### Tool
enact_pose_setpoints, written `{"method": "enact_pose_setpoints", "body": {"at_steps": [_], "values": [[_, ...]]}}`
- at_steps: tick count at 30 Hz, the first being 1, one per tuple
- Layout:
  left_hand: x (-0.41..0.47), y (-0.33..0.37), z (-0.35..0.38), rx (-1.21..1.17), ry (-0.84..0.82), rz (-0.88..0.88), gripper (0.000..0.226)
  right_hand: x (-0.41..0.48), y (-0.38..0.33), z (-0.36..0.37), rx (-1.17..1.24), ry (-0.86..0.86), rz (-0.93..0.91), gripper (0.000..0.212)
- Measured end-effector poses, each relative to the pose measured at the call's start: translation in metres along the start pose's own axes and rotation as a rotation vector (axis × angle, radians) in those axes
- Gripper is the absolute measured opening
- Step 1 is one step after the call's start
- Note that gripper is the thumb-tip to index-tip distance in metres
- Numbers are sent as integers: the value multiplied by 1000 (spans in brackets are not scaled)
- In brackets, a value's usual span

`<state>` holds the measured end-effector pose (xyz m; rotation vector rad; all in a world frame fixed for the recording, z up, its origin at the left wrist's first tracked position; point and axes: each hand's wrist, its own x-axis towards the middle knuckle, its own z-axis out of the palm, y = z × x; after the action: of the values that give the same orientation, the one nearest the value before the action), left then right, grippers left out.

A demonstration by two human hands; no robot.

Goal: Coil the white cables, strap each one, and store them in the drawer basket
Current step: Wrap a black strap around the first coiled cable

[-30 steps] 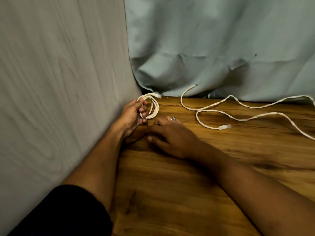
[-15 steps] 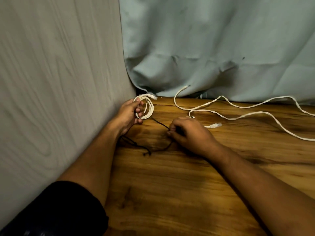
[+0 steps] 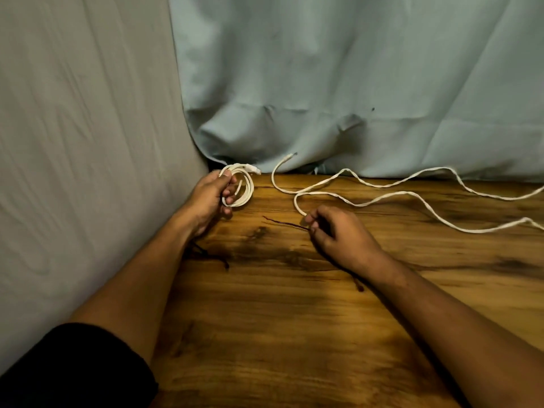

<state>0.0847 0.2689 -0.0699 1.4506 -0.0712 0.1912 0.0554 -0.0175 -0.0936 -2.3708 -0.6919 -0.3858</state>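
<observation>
Nearest, at left: black sleeve [image 3: 73,372] above the wood table [image 3: 294,348]. Farther in, right hand [image 3: 338,231], fingers curled, pinching a thin dark strap [image 3: 282,223] between thumb and fingertips; strap trailing left across the wood, free end lying alone. Beside the left wrist, a small tangle [image 3: 206,254] of more dark strands on the table. Then left hand [image 3: 209,198], toward the far left corner, gripping the coil [image 3: 244,189] of white cable, thumb on top, fingers through the loops, one plug poking out to the right. Right of the coil, a loose cable [image 3: 382,198] snaking over the far table and off the right edge, one bend reaching the right fingertips. Behind, grey cloth [image 3: 88,142] at left, blue curtain [image 3: 353,83] along the far edge.
</observation>
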Motion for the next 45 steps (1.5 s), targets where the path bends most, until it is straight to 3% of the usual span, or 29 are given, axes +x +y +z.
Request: {"method": "enact_pose_setpoints", "body": {"at_steps": [4,10,15,19,28,34,45], "values": [[-12,4,48,59,-13,32,26,-19,16,-27,-13,30,32,23],[-27,0,131,174,-64,96,29,-49,58,-66,55,178,188,14],[-25,-9,207,163,-120,167,27,-70,90,-90,211,315,363,12],[-15,-24,255,216,-44,199,41,-77,98,-99,350,426,474,10],[-11,-50,292,272,42,252,57,-70,93,-104,365,463,595,9],[-9,-55,298,174,-32,159,46,-61,85,-99,675,470,555,13],[-20,-43,299,99,-58,165,34,-69,72,-101,956,515,448,13]]}}
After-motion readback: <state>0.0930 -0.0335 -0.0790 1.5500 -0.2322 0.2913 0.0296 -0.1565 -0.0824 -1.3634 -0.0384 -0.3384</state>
